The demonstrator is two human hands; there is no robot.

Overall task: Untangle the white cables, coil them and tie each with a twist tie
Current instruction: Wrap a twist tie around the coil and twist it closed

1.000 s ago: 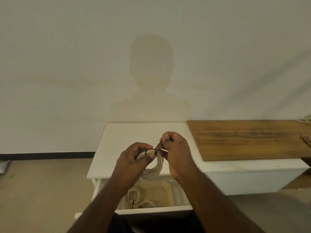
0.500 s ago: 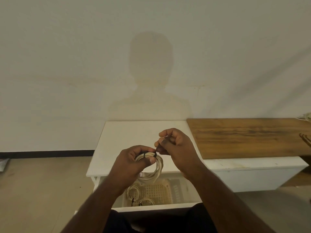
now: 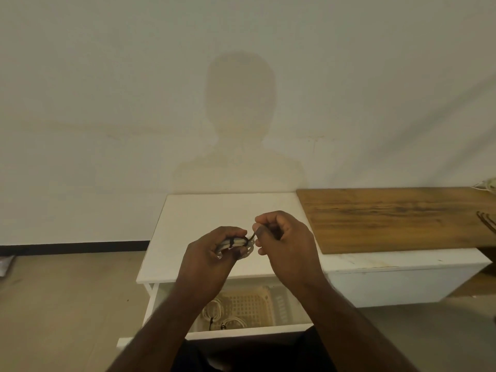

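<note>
Above table [image 3: 204,226]: coil [image 3: 236,244] w/ tie [image 3: 231,243]

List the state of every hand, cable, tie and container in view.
left hand: grips the coiled white cable
coiled white cable: bunched, dark tie wrapped round it
twist tie: end pinched by the right hand
right hand: fingers curled, pinching the tie
drawer: open
basket: in the drawer, holds two tied coils

My coiled cable [image 3: 237,241] was white, its twist tie [image 3: 231,243] black; the bench [image 3: 214,210] white, the board [image 3: 389,218] brown wood-grained, the basket [image 3: 249,304] beige perforated.
</note>
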